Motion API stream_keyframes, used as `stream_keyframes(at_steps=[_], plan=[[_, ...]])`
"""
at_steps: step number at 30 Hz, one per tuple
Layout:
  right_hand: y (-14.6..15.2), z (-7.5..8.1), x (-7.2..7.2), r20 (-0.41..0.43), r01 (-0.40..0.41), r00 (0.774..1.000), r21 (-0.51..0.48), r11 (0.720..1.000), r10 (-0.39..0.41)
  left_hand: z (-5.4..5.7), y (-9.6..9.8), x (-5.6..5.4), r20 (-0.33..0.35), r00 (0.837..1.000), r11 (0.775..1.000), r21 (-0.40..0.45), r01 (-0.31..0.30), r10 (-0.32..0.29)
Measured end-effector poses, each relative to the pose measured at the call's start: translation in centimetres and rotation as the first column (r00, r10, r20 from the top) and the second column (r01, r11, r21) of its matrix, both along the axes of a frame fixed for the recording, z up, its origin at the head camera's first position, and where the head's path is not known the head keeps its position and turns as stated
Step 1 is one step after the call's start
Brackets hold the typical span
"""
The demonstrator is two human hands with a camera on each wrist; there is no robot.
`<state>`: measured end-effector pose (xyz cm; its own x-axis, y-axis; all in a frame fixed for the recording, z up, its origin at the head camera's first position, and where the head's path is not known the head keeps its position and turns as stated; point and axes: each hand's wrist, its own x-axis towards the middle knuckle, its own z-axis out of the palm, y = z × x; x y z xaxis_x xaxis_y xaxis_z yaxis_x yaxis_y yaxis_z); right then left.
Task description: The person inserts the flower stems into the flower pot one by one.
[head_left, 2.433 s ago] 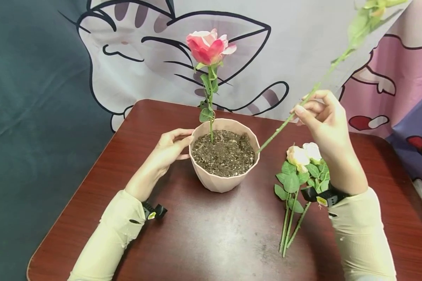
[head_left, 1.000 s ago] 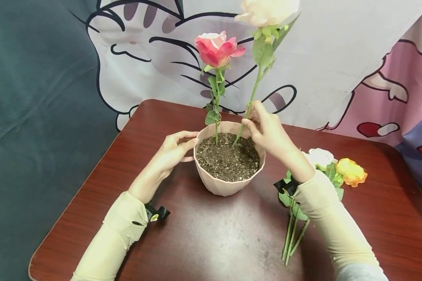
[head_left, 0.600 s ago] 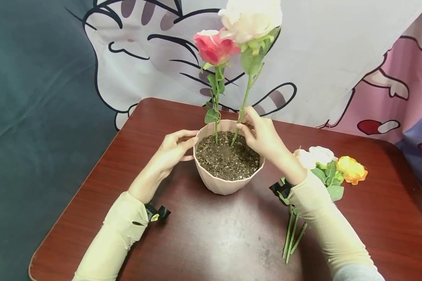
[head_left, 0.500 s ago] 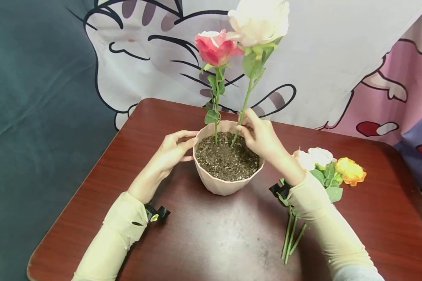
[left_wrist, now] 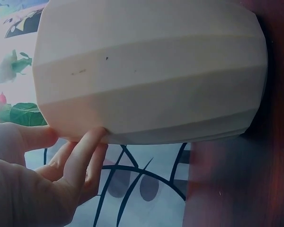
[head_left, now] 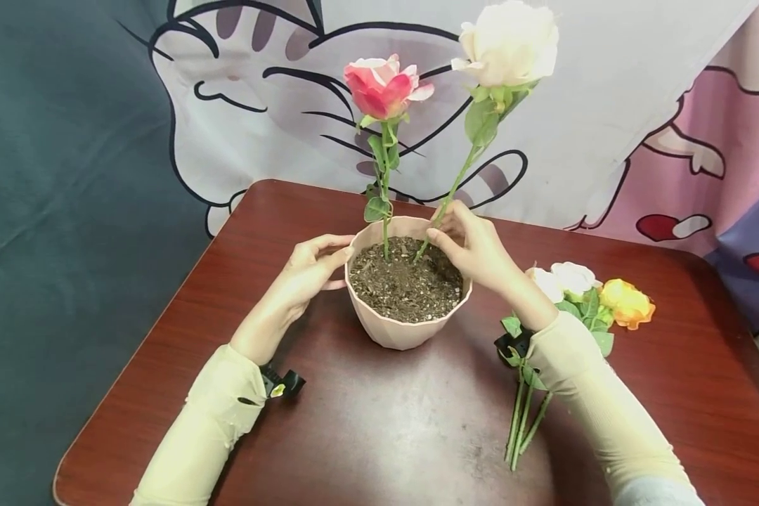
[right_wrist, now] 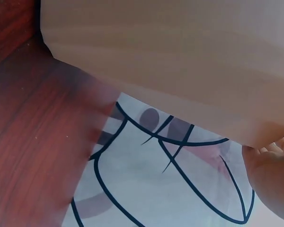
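Observation:
A faceted pale-pink flowerpot [head_left: 395,334] filled with soil [head_left: 411,284] stands on the table. My left hand [head_left: 300,274] holds its left side, thumb at the rim and fingers against the outer wall; in the left wrist view the fingertips touch the pot. A pink rose [head_left: 382,91] stands upright in the soil, toward the back left. My right hand [head_left: 477,246] pinches the lower stem of a white rose [head_left: 509,46] over the back right of the pot. That stem leans right, its lower end at the soil. The right wrist view shows mostly pot wall, with part of the hand at the edge.
To the right lie several cut roses, among them a yellow rose [head_left: 627,303] and a white rose [head_left: 572,279], partly hidden by the right forearm. The reddish-brown table [head_left: 367,436] ends at a cartoon-printed cloth [head_left: 582,140] behind.
My right hand has brought the white rose from the right to the pot, stem end down to the soil. Lately its head has swung right. My left hand stays at the pot.

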<state>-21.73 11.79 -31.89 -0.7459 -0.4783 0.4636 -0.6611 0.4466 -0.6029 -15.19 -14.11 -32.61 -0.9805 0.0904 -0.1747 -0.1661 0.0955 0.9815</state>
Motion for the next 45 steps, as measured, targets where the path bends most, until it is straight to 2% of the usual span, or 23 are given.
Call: stream_keyframes(at_steps=[4, 8, 15, 23, 28, 40, 45], plan=[[0.0, 0.0, 0.3, 0.073, -0.051, 0.996, -0.064, 0.997, 0.055, -0.1, -0.1, 0.0, -0.005, 1.000, 1.000, -0.004, -0.008, 0.008], [0.1, 0.1, 0.8, 0.091, -0.052, 0.994, -0.092, 0.994, 0.061, -0.1, 0.0, 0.1, -0.003, 1.000, 1.000, 0.001, 0.000, 0.000], [1.7, 0.4, 1.2, 0.052, 0.036, 0.998, -0.062, 0.997, -0.033, 0.0, 0.2, 0.2, 0.001, 1.000, 1.000, 0.000, -0.008, 0.008], [5.1, 0.5, 1.6, 0.110, 0.161, 0.981, -0.010, 0.987, -0.159, 0.0, 0.3, 0.3, 0.001, 1.000, 1.000, 0.005, -0.003, 0.003], [6.6, 0.3, 1.9, 0.111, 0.195, 0.975, 0.000, 0.981, -0.194, 0.0, 0.3, 0.3, 0.006, 1.000, 1.000, 0.008, -0.007, 0.007], [9.3, -1.7, 3.0, 0.072, 0.206, 0.976, 0.029, 0.978, -0.207, 0.0, 0.3, 0.3, 0.009, 1.000, 1.000, 0.015, -0.008, 0.008], [11.0, -2.4, 4.0, 0.070, 0.157, 0.985, 0.052, 0.986, -0.160, 0.0, 0.3, 0.4, 0.008, 1.000, 1.000, 0.012, -0.019, 0.019]])
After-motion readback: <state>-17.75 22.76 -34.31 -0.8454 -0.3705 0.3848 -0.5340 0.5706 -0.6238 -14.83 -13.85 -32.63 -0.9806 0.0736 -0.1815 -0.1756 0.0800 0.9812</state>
